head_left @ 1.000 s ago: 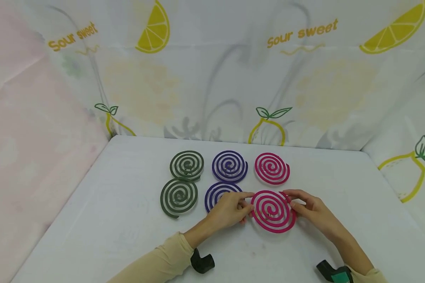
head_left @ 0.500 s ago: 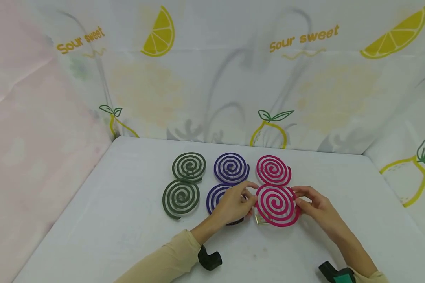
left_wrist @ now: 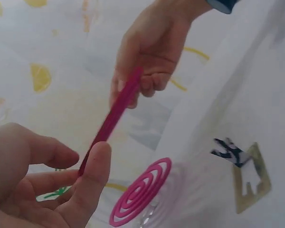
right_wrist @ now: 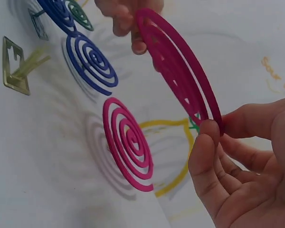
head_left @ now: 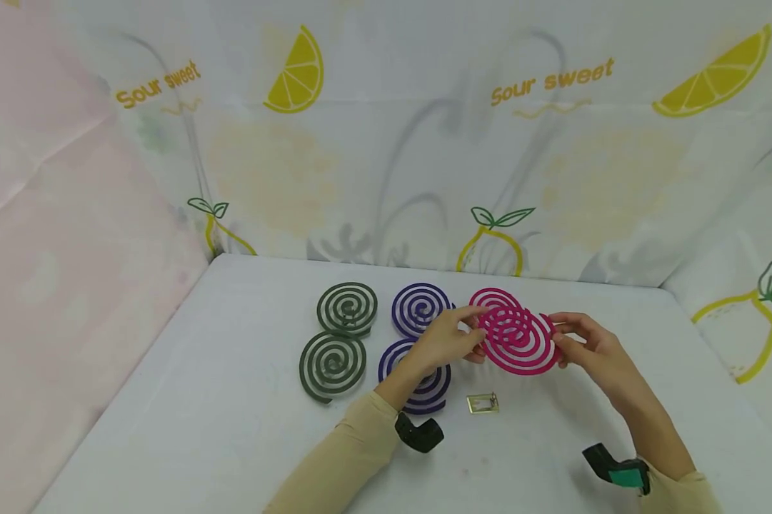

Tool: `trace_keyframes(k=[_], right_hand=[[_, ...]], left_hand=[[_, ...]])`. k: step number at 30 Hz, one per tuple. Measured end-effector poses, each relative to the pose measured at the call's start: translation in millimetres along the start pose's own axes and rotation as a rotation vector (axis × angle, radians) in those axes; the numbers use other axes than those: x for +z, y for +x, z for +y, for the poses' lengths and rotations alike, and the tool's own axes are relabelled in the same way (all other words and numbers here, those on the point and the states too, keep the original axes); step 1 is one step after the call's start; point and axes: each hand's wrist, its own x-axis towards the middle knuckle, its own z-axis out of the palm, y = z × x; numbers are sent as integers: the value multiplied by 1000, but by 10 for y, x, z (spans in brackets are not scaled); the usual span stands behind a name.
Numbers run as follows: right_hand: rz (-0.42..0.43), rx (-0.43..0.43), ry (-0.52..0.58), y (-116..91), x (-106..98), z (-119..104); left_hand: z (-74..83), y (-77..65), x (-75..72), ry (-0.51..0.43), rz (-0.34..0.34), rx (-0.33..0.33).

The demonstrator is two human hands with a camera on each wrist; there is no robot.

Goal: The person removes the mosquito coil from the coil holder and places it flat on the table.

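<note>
Both hands hold one pink mosquito coil (head_left: 520, 368) raised over the table, tilted. My left hand (head_left: 446, 339) pinches its left edge between thumb and fingers; in the left wrist view the coil (left_wrist: 113, 116) shows almost edge-on. On the opposite edge, the thumb and fingers of my right hand (head_left: 594, 348) pinch it too. Behind it lies a second pink coil (head_left: 491, 290), partly covered in the head view but fully seen in the right wrist view. Nearer me, a small gold metal coil stand (head_left: 471, 405) with a raised tab sits on the table.
To the left lie two purple coils (head_left: 422, 305), the front one partly behind my left forearm. Farther left are two dark green coils (head_left: 333, 363), one behind the other. A printed lemon cloth (head_left: 386, 157) hangs behind the table (head_left: 167, 400).
Both hands have lifted the pink coil and carried it back and to the right. It now overlaps the rear pink coil in the head view, and the metal stand beneath is uncovered.
</note>
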Motion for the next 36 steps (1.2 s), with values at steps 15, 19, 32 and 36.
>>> trace_keyframes(k=[15,19,32,36], right_hand=[[105,-49,108,30,-76,103],[102,-56,127,20,-64,120],[102,-24,95,-25,-133,115],[103,11,43,-49,-147,122]], left_hand=[[191,248,16,-38,-58,-6],[176,247,43,-31,-16,16],[132,245,140,3,18,73],[117,246,174,-3,21,71]])
